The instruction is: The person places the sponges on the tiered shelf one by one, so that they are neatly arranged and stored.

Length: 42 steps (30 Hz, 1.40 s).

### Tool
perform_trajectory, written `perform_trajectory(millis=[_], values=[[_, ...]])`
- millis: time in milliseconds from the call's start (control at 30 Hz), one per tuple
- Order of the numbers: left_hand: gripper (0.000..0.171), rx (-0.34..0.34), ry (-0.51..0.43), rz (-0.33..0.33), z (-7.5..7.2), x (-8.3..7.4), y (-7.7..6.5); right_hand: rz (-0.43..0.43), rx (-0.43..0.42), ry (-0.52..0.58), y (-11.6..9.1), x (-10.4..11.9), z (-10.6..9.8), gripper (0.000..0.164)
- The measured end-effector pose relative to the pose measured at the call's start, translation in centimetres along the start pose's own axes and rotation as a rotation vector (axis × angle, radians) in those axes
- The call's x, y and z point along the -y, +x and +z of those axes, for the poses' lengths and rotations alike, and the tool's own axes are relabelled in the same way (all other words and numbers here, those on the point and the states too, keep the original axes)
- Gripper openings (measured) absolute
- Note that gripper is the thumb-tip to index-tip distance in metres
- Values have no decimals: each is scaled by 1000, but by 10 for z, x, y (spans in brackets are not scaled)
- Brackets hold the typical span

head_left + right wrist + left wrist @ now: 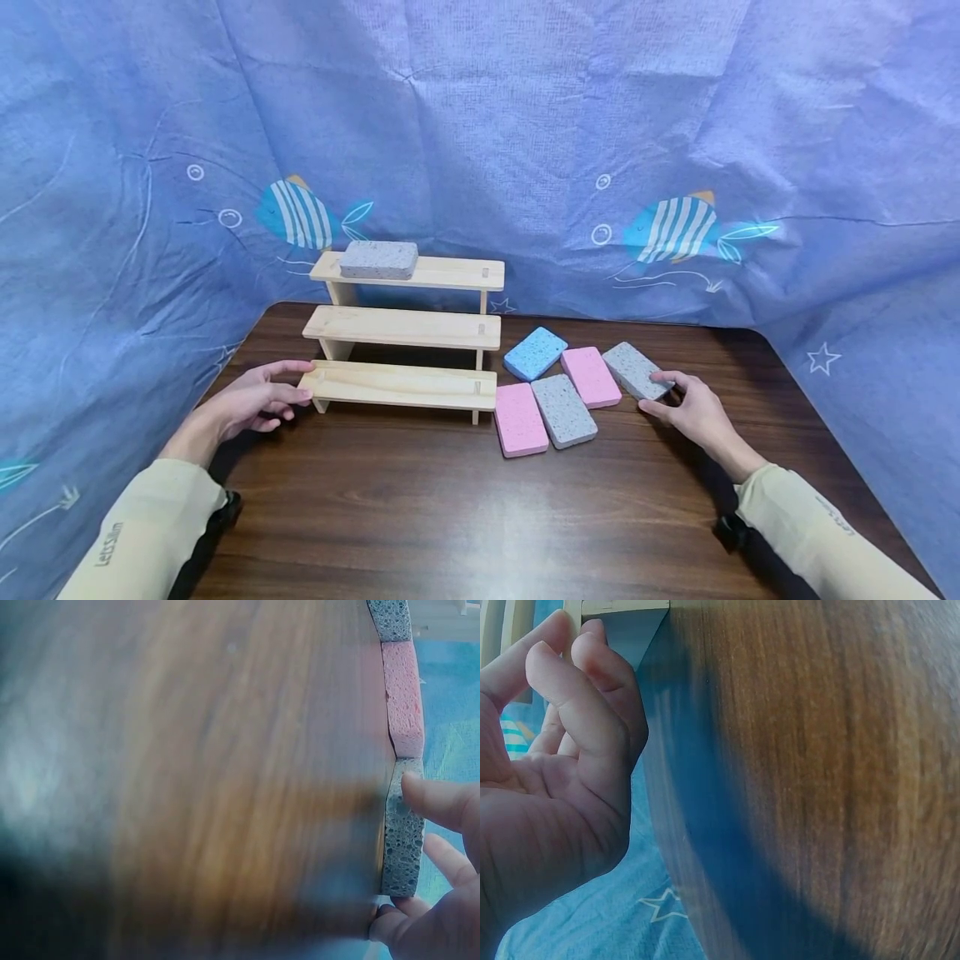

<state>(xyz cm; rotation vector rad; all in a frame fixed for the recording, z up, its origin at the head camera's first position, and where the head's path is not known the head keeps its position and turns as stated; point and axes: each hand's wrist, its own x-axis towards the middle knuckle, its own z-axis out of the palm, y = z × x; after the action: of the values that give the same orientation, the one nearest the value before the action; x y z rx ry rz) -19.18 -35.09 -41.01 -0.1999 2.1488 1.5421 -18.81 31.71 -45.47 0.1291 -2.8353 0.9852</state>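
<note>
A three-tier wooden step shelf [405, 385] stands at the left of the table. My left hand [255, 400] is at the left end of its lowest step, with thumb and fingertips holding that end; the left wrist view shows fingertips at the pale wood edge. On the right, my right hand [697, 410] grips the near end of a speckled grey sponge [630, 367], which lies on the table. The right wrist view shows a fingertip on the grey sponge's side [403, 840]. Another grey sponge [378, 260] sits on the top step, toward its left end.
Beside the shelf lie a blue sponge [536, 353], a pink sponge [591, 377], a second pink sponge [521, 421] and a grey sponge [564, 411], close together. A blue fish-patterned cloth [525, 150] hangs behind and beside the dark wooden table [450, 517].
</note>
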Motion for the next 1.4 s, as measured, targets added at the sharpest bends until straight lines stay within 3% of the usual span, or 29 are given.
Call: perform_trajectory(millis=[300, 600, 967, 1167, 1400], values=[[75, -3, -9, 4, -1, 0, 0, -5, 0, 4, 1, 1, -1, 58], [74, 3, -12, 7, -2, -2, 1, -19, -19, -19, 3, 3, -4, 51], [76, 4, -21, 2, -2, 1, 1, 41, 49, 112, 13, 19, -25, 51], [74, 3, -30, 5, -1, 3, 1, 18, 35, 168, 17, 27, -33, 46], [74, 0, -25, -3, 0, 3, 1, 22, 22, 157, 18, 35, -42, 46]])
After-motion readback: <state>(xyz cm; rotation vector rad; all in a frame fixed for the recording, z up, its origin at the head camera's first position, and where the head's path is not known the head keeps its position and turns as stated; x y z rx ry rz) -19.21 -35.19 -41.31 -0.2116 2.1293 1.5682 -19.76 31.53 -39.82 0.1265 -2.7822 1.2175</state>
